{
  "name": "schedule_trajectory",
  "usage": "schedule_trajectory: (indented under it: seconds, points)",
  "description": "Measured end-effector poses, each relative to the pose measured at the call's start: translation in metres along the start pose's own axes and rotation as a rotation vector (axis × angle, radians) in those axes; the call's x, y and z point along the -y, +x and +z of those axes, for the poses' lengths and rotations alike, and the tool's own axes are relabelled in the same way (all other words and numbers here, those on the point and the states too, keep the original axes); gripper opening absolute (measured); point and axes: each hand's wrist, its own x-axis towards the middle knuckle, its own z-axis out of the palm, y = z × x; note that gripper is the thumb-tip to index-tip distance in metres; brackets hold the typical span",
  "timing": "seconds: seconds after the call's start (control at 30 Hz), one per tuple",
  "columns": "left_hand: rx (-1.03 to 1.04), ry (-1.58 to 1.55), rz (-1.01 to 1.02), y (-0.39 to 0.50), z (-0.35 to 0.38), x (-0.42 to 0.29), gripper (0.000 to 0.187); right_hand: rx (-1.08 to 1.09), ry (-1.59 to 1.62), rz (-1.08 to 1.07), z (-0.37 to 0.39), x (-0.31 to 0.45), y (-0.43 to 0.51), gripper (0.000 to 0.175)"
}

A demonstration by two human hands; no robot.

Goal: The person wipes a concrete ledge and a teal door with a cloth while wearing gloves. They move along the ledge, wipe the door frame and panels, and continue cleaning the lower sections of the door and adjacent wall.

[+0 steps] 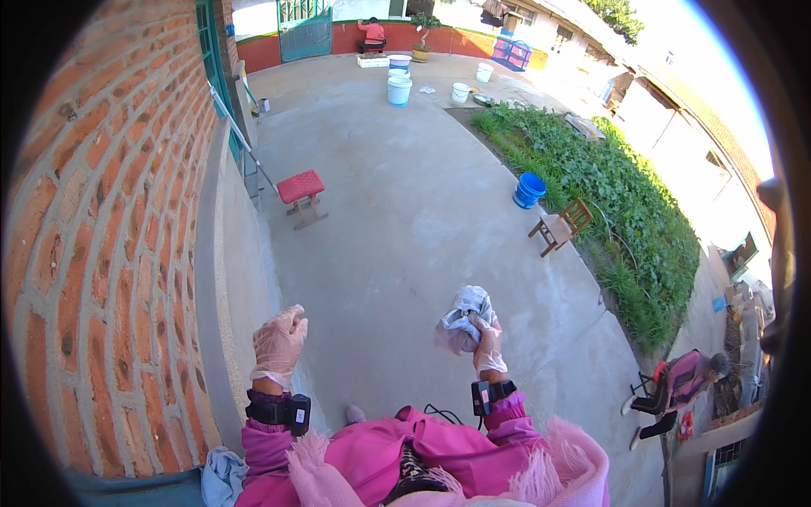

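In a clear plastic glove, my left hand [279,342] is raised near the brick wall, its fingers curled with nothing visible in them. My right hand [489,345], gloved the same way, grips a bunched, damp-looking white-and-grey cloth [467,317] above the concrete ground. The two hands are well apart and do not touch each other. A light blue cloth [223,478] hangs at the teal ledge [136,491] beside my left sleeve.
A brick wall [127,253] runs close along my left. Ahead are a red-topped stool [301,186], a wooden chair [561,227], a blue bucket [529,190] and several white buckets [398,92]. Plants [602,190] grow at right. One person [687,383] sits at right, another [372,33] far back.
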Motion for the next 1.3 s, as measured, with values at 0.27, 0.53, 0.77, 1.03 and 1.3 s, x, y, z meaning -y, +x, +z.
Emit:
schedule_trajectory:
  seconds: [0.27,0.53,0.77,1.03,1.3]
  points:
    - [-0.041,-0.053,-0.033,0.042,0.013,0.056,0.027,-0.075,-0.041,0.021,0.026,-0.016,0.007,0.047]
    - [-0.04,0.085,-0.329,0.004,-0.007,0.109,0.03,0.139,-0.087,0.148,0.09,-0.047,0.054,0.046]
    - [-0.085,0.173,-0.503,-0.023,-0.009,0.076,0.03,0.372,-0.099,0.221,0.138,-0.05,0.111,0.049]
    - [-0.065,0.066,-0.465,0.009,0.041,0.02,0.03,0.372,-0.06,0.233,0.124,-0.026,0.182,0.049]
    - [0.028,0.002,-0.346,0.077,0.085,-0.034,0.031,0.208,0.037,0.209,0.068,-0.002,0.247,0.049]
